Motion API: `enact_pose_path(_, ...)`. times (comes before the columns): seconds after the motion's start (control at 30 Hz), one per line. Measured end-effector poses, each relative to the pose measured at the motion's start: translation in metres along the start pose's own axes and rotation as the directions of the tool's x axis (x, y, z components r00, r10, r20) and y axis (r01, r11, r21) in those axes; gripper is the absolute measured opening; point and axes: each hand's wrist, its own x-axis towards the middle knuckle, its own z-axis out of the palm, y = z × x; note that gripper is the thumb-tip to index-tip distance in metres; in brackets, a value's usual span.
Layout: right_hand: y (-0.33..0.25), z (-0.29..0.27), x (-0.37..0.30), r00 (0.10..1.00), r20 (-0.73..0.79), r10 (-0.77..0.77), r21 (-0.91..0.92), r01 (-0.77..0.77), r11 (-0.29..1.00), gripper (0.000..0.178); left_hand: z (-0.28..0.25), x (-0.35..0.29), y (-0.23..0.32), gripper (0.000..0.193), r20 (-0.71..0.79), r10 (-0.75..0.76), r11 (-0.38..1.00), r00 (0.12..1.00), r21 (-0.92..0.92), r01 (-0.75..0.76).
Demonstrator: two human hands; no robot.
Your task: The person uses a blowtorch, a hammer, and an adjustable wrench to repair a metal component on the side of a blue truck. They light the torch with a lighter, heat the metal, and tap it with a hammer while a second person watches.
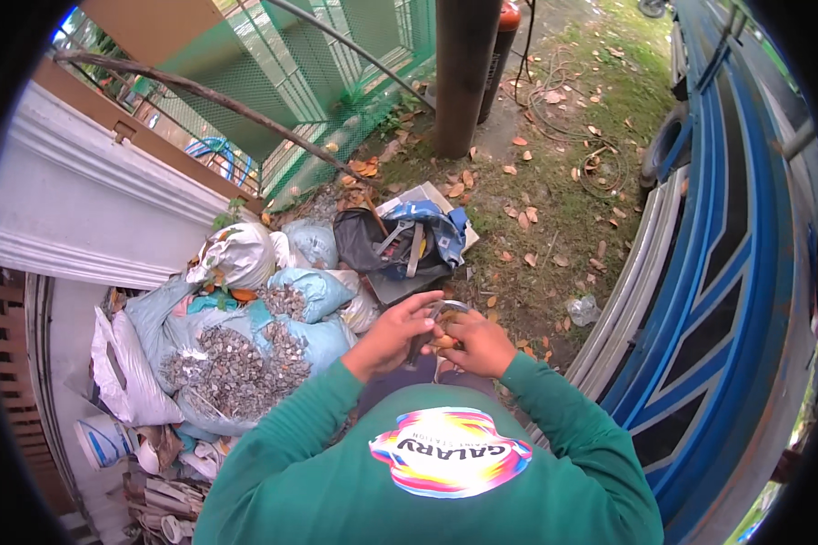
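Observation:
In front of my chest, both hands are close together around a small rounded thing with a pale grey curved rim [452, 306]. Its kind I cannot make out, since fingers cover most of it. My left hand [391, 336] is closed on its left side, where a dark strip shows below the fingers. From the other side my right hand [480, 345] grips it with bent fingers, and a brownish patch shows between the hands. Just beyond them lies an open dark bag [362, 238] with blue cloth [427, 222] and straps.
Light blue sacks spilling grey rubble [227, 363] lie at left, beside a white bucket [104, 440]. A thick post [463, 82] and an orange-topped cylinder [502, 68] stand ahead. The blue vehicle side [700, 300] runs along the right. A clear plastic piece [583, 311] lies on the leafy ground.

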Motion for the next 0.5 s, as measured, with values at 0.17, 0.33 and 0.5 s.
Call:
enact_pose_path(0.17, 0.050, -0.020, -0.028, 0.921, 0.057, 0.386, 0.060, -0.389, 0.919, 0.026, -0.065, 0.094, -0.008, 0.049, -0.284, -0.122, 0.943, 0.951, 0.266, 0.201)
enact_pose_path(0.33, 0.115, -0.009, -0.101, 0.669, 0.023, 0.743, 0.082, -0.742, 0.666, 0.029, -0.244, 0.196, -0.055, 0.033, -0.579, 0.093, 0.757, 0.810, 0.570, 0.320)
enact_pose_path(0.5, 0.144, -0.022, -0.143, 0.318, 0.046, 0.947, 0.135, -0.941, 0.309, 0.033, -0.356, 0.292, -0.086, 0.037, -0.573, 0.272, 0.168, 0.773, 0.819, 0.548)
